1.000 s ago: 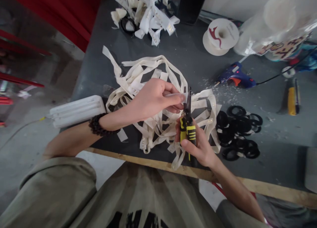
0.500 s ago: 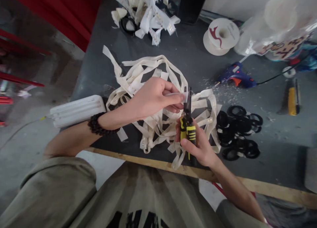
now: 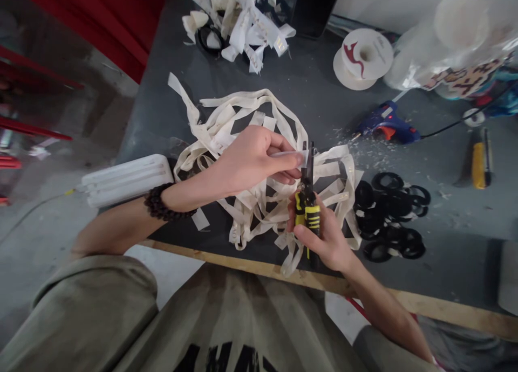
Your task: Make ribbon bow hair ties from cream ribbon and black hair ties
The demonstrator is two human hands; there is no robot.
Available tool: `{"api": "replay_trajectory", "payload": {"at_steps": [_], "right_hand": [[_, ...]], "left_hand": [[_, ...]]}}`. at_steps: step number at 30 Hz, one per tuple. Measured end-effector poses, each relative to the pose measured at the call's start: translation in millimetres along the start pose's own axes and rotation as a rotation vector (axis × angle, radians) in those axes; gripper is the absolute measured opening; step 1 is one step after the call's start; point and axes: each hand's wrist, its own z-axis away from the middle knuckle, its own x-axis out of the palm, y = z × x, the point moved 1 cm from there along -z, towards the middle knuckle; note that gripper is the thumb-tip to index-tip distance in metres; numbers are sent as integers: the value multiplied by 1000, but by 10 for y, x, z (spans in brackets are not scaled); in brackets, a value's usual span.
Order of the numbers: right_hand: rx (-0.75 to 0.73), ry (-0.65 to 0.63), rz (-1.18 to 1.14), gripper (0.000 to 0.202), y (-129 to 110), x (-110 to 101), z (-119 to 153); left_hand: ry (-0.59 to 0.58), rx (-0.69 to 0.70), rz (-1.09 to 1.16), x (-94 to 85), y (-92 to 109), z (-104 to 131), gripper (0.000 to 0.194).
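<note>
My left hand (image 3: 265, 159) pinches the end of a whitish strip between thumb and fingers, above a tangled pile of white ribbon (image 3: 243, 102). Wrapped round the yellow-and-black handles of a cutting tool (image 3: 311, 213) is my right hand (image 3: 324, 234). The tool points away from me, its dark jaws slightly apart, with the strip's tip at or between them; exact contact cannot be made out. Part of the ribbon is hidden under both hands.
Black rings (image 3: 390, 210) lie right of the ribbon. Behind them are a blue glue gun (image 3: 386, 125), a white spool (image 3: 364, 59) and a yellow cutter (image 3: 478, 164). A white lamp-like block (image 3: 127, 179) sits left; more bows (image 3: 246, 27) lie at the back.
</note>
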Motion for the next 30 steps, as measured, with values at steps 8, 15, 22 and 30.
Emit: {"api": "replay_trajectory", "payload": {"at_steps": [8, 15, 22, 30], "right_hand": [[8, -3, -28, 46, -18, 6, -4], [16, -14, 1, 43, 2, -8, 4], [17, -13, 0, 44, 6, -10, 6], [9, -15, 0, 47, 13, -9, 3]], "left_hand": [[-1, -6, -14, 7, -2, -2, 34], [0, -17, -20, 7, 13, 7, 35], [-11, -6, -26, 3, 29, 16, 34], [-4, -12, -6, 15, 5, 7, 32]]}}
